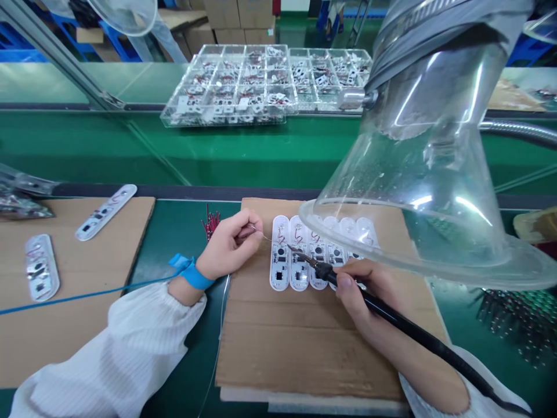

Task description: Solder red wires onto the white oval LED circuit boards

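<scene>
My left hand (pixel 235 241), with a blue wrist strap (pixel 196 275) on its wrist, pinches a thin solder wire (pixel 267 237). The wire's end reaches over a row of white oblong circuit boards (pixel 279 255) lying side by side. In my right hand (pixel 365 290) is a black soldering iron (pixel 404 325), held like a pen. Its tip (pixel 292 248) is at the boards on the left of the row, close to the wire's end; whether they touch I cannot tell. Red and black wires show on the boards. The clear fume hood partly covers the right-hand boards.
The clear fume hood (pixel 418 220) hangs low over my right hand. Cardboard (pixel 322 348) lies under the boards. Red wires (pixel 211 223) lie beyond my left wrist. Two loose boards (pixel 42 268) rest on cardboard at left. Clear compartment trays (pixel 230 87) stand on the ledge ahead.
</scene>
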